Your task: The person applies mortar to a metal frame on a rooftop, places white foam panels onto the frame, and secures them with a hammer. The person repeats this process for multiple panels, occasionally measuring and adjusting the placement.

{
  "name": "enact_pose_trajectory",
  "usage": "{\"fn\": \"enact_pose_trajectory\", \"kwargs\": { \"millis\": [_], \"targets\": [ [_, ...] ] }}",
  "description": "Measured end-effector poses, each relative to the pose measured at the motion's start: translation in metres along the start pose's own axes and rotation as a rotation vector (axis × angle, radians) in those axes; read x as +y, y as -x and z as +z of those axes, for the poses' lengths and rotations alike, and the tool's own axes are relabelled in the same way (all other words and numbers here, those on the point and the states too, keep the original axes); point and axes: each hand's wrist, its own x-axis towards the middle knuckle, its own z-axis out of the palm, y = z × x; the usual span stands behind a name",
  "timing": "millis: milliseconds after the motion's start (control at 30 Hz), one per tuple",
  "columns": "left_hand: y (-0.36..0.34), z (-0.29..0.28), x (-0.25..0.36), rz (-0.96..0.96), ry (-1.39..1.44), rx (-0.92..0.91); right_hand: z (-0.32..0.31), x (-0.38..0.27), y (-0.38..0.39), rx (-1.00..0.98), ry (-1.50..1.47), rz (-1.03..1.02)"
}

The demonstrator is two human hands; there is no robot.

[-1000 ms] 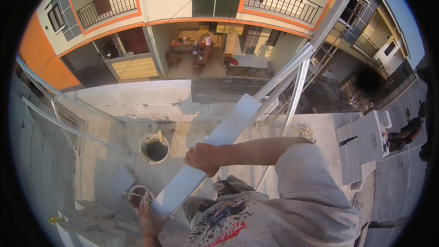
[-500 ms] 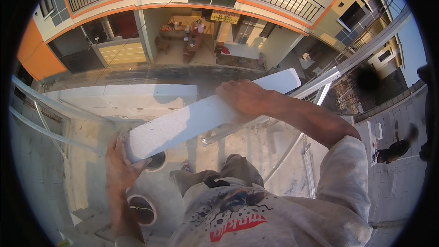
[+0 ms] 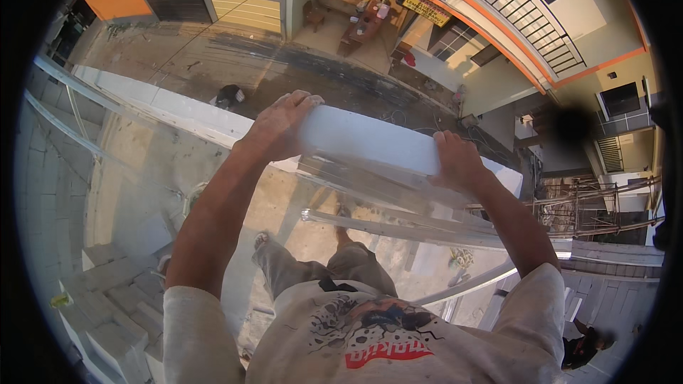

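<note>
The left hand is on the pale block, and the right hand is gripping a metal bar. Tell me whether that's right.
Not quite: the right hand is not on a metal bar. The head view shows it on the pale block as well. The left hand is on that block, as you said.

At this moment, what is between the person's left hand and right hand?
In the head view, the white block spans the stretch between the left hand and the right hand.
</note>
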Motion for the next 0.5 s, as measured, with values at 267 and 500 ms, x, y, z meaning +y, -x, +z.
{"fn": "enact_pose_trajectory", "kwargs": {
  "millis": [267,500],
  "targets": [
    [-0.053,0.143,-0.039,-0.087,0.197,-0.242,0.165,0.048,-0.039,-0.138,-0.165,-0.007],
    [-0.048,0.196,-0.084,-0.333,0.109,-0.326,0.222,0.021,-0.051,-0.154,-0.221,-0.031]
  ]
}}
